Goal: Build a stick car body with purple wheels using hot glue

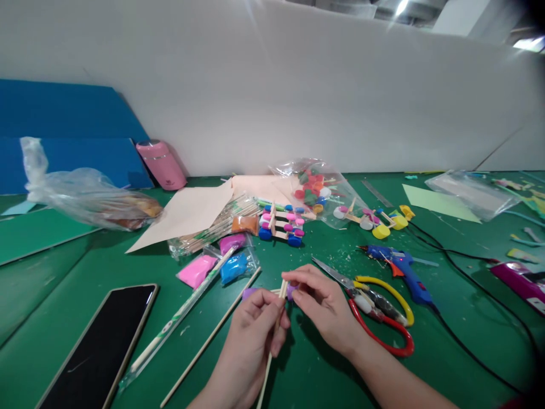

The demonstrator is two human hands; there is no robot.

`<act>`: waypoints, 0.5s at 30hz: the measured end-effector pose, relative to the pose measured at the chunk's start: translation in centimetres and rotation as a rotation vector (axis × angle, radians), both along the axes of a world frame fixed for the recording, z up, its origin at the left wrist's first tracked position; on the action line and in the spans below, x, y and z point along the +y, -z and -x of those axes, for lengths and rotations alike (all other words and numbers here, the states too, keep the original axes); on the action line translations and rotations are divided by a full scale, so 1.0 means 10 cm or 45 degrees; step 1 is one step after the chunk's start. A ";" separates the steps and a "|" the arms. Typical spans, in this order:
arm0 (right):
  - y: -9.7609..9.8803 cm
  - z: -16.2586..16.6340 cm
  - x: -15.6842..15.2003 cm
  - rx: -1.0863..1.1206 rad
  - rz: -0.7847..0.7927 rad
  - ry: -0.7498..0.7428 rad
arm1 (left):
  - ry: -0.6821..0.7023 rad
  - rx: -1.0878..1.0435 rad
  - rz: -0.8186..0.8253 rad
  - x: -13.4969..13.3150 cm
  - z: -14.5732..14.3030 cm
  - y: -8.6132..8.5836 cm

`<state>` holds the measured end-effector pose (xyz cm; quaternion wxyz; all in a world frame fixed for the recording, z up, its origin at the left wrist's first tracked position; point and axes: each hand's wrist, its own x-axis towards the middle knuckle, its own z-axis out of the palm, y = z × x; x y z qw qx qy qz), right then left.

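Note:
My left hand [255,329] is closed around a thin wooden stick [272,341] that runs down toward the near edge. My right hand [323,301] pinches a small purple cap [291,291] at the stick's upper end. Another purple cap [248,293] shows just left of my left fingers. Both hands hover over the green mat [323,363] near the front middle.
Scissors [374,307] with red and yellow handles lie right of my hands, beside a blue glue gun [404,272] with its black cord. A dark phone [102,346] lies front left. Loose sticks [208,341], clay packets [213,267], a stick-and-cap model [281,224], a bag of caps [315,190] and a pink bottle [162,165] lie beyond.

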<state>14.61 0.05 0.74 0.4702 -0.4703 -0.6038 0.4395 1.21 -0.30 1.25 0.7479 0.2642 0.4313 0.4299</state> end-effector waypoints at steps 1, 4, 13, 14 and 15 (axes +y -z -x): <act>0.01 0.00 0.00 0.003 0.003 0.005 | 0.000 0.004 0.000 0.00 0.00 0.00; 0.03 0.01 0.00 0.048 0.040 0.051 | -0.006 0.016 -0.004 0.00 0.00 0.00; 0.05 0.02 0.00 0.002 0.037 0.073 | 0.021 0.007 -0.019 0.00 0.01 0.02; 0.04 0.01 0.00 -0.006 0.034 0.066 | 0.021 0.007 -0.022 0.00 0.01 0.02; 0.04 0.01 0.00 -0.009 0.034 0.062 | 0.020 0.006 -0.026 0.00 0.01 0.02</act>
